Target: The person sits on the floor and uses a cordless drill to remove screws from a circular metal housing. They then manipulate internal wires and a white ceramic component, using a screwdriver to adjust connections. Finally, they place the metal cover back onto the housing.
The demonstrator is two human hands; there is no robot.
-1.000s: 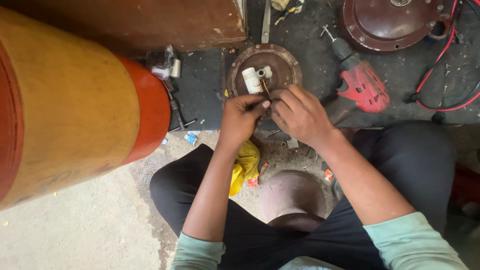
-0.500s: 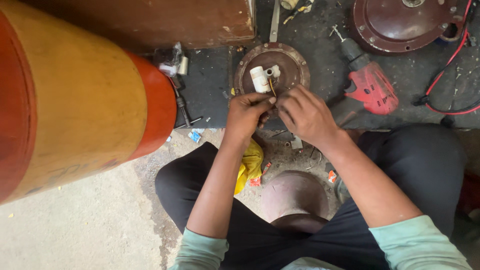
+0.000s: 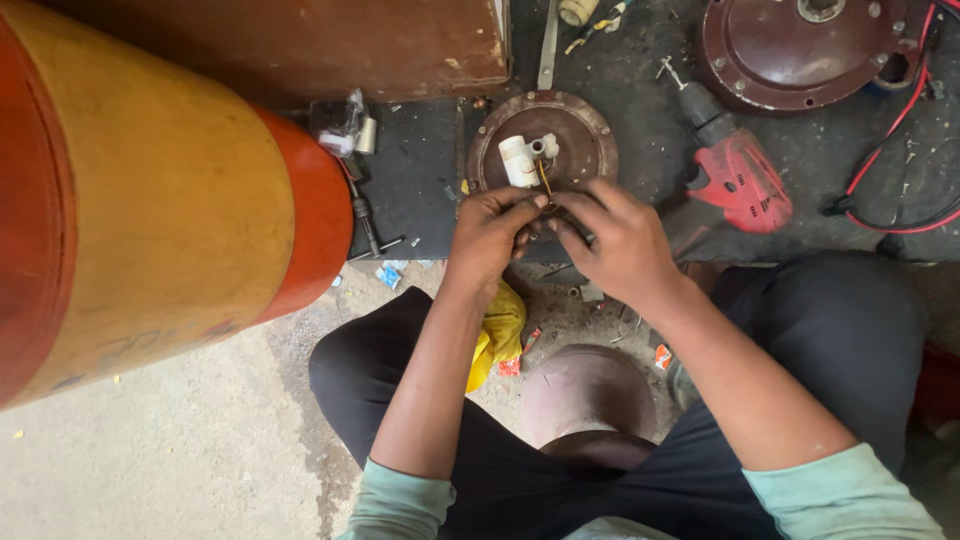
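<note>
Seen from above, a seated person in dark trousers and pale green sleeves works with both bare hands over a dark mat on a workshop floor. Their left hand [image 3: 490, 235] and right hand [image 3: 615, 240] meet fingertip to fingertip, each with its fingers drawn together as if pinching the lower end of a thin yellow wire [image 3: 544, 180]; what exactly is held between the fingers is too small to make out. That wire runs up from the fingers to a small white cylindrical part [image 3: 520, 160], which lies on a round brown metal cover plate [image 3: 585, 140] just beyond the hands. A flat metal bar [image 3: 547, 45] extends away from the plate's far edge. To the right of the plate lies a red cordless drill [image 3: 735, 170], and beyond it sits a larger round maroon housing [image 3: 800, 50] with red cables [image 3: 890, 130] looping near it. On the left side a big cylindrical drum [image 3: 150, 200], yellow with orange-red ends, fills much of the view, resting on its side. A yellow cloth [image 3: 497, 335] lies on the floor between the person's knees, near a rounded grey dome [image 3: 585, 390].
</note>
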